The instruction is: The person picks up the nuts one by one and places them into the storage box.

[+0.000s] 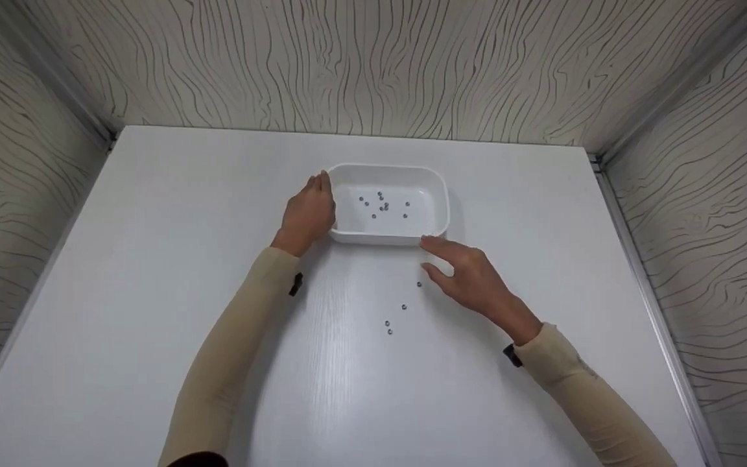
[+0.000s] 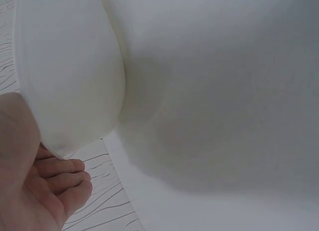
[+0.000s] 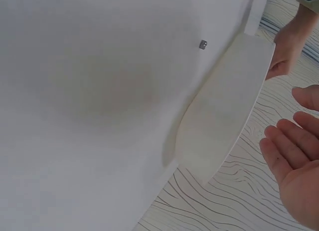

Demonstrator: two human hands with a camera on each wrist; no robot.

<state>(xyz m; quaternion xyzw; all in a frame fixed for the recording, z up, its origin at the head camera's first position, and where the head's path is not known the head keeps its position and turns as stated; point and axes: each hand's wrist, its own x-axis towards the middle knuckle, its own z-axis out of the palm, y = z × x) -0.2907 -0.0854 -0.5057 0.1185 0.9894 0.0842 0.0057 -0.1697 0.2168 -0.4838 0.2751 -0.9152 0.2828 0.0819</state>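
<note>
Nearest, two beige sleeves (image 1: 221,363) extend over the white worktop (image 1: 120,305). Beyond them, four small shiny pieces (image 1: 404,307) lie loose, the two nearest close together. To their right is the right hand (image 1: 474,275), thumb apart from the extended fingers, tips at the tub's near right corner; contact cannot be told. Farther, the left hand (image 1: 308,211) grips the left end of the white tub (image 1: 373,240), fingers curled at its rim. Similar pieces (image 1: 407,204) lie scattered inside. A wood-grain-patterned wall (image 1: 347,71) stands farthest.
</note>
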